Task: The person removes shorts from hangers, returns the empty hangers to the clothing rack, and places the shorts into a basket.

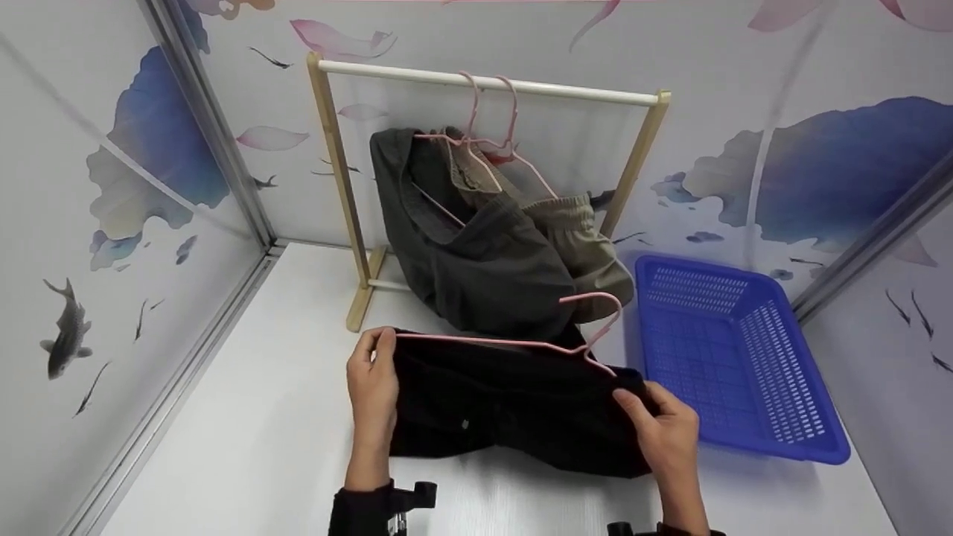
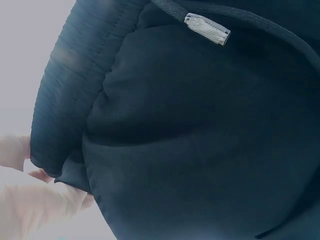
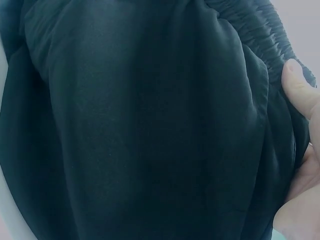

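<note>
Gleaming white tabletop (image 1: 260, 447), fish-painted walls (image 1: 89, 246)

head: high, facing forward and down over the table (image 1: 246, 447)
wrists: very close on black garment (image 2: 200, 130)
shared: the garment

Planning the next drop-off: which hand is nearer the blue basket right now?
Right. The right hand grips the black garment at its right end, just left of the blue basket. The left hand holds the garment's far left end, well away from it.
</note>
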